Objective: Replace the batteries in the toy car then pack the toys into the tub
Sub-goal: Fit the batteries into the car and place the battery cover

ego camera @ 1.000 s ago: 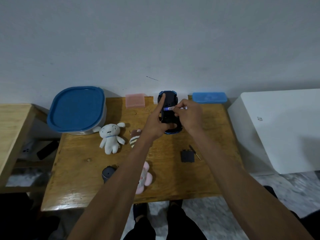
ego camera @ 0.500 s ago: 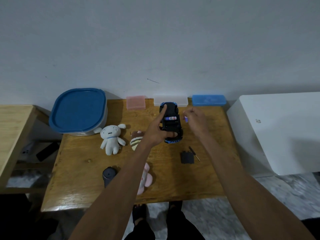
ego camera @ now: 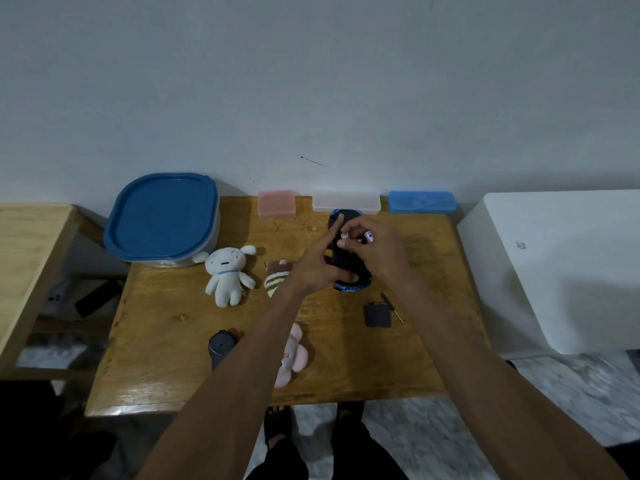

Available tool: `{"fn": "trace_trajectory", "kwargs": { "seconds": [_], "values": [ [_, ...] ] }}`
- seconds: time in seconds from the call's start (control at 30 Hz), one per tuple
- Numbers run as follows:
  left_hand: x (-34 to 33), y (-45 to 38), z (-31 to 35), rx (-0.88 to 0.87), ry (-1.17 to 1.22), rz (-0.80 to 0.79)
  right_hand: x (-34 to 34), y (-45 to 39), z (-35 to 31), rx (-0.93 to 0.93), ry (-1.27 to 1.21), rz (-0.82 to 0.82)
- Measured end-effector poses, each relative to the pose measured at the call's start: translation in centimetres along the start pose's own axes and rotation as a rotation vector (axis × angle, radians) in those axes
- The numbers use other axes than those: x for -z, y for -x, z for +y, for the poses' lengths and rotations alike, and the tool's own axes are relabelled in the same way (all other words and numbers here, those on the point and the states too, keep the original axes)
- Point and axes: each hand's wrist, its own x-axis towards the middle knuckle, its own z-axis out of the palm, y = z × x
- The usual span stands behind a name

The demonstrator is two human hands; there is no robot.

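Observation:
The blue and black toy car (ego camera: 337, 258) lies upside down at the back middle of the wooden table (ego camera: 166, 358). My left hand (ego camera: 320, 263) grips it, thumb near its front end and forefinger stretched along its left side. My right hand (ego camera: 375, 252) is over the car's underside and pinches a battery (ego camera: 344, 235) at its fingertips, with a second battery (ego camera: 369, 236) held further back in the hand. The battery bay is hidden by my fingers. The tub (ego camera: 162, 220) with its blue lid on stands at the back left.
A white plush (ego camera: 227, 273), a striped plush (ego camera: 277, 277) and a pink plush (ego camera: 294, 355) lie on the table. The black battery cover (ego camera: 377, 315) and a small screwdriver (ego camera: 391, 306) lie right of centre. A dark cylinder (ego camera: 221, 344) is front left. Pink (ego camera: 277, 204), clear (ego camera: 346, 200) and blue (ego camera: 420, 201) boxes line the wall.
My right hand drew away to the right of the car, then came back over its underside with batteries in its fingers. My left hand kept its grip on the car.

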Motion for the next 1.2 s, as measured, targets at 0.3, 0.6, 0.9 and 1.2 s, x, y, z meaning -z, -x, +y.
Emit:
{"fn": "trace_trajectory", "kwargs": {
  "seconds": [0.3,0.6,0.9,1.2],
  "values": [
    [0.2,0.1,0.3,-0.029,0.024,0.01,0.7,0.1,0.1,0.256,0.4,-0.046],
    [-0.1,-0.5,0.3,-0.048,-0.018,0.041,0.8,-0.1,0.0,0.266,0.453,-0.039],
    [0.8,-1.4,0.8,-0.035,-0.009,0.088,2.0,-0.9,-1.3,-0.169,-0.148,-0.07],
    [0.5,-1.3,0.3,-0.062,-0.002,0.103,1.7,-0.1,-1.6,-0.146,-0.184,0.177]
  ]
}}
